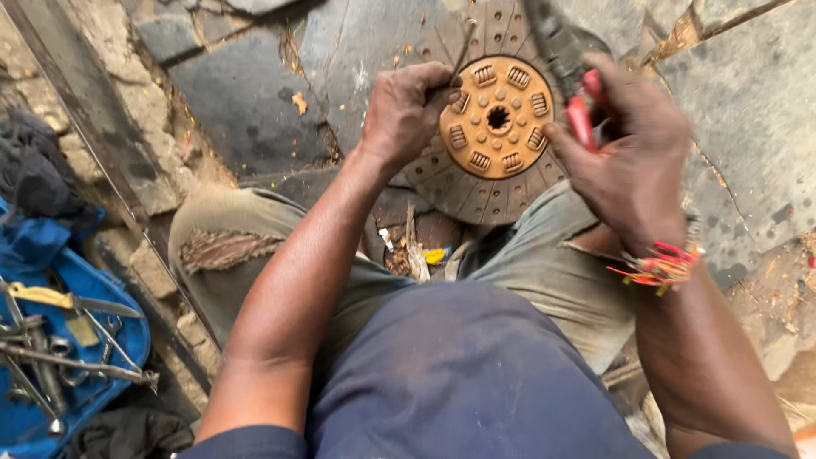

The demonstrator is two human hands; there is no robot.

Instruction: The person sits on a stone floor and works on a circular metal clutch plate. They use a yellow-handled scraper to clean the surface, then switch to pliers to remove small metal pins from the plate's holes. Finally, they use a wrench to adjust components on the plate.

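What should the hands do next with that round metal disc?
Probably strike: the left hand holds a thin metal rod against the disc's orange centre, and the right hand has a red-handled tool raised beside it.

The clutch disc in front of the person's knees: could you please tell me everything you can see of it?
The clutch disc is round and lies flat on the stone paving, just beyond the person's knees. Its grey outer ring is cut by radial slots; its rusty orange hub has a dark splined centre hole, a ring of rivets and coil springs set in windows. The left hand presses a thin metal rod onto the hub's edge. The right hand holds a red-handled tool, blurred, over its right side.
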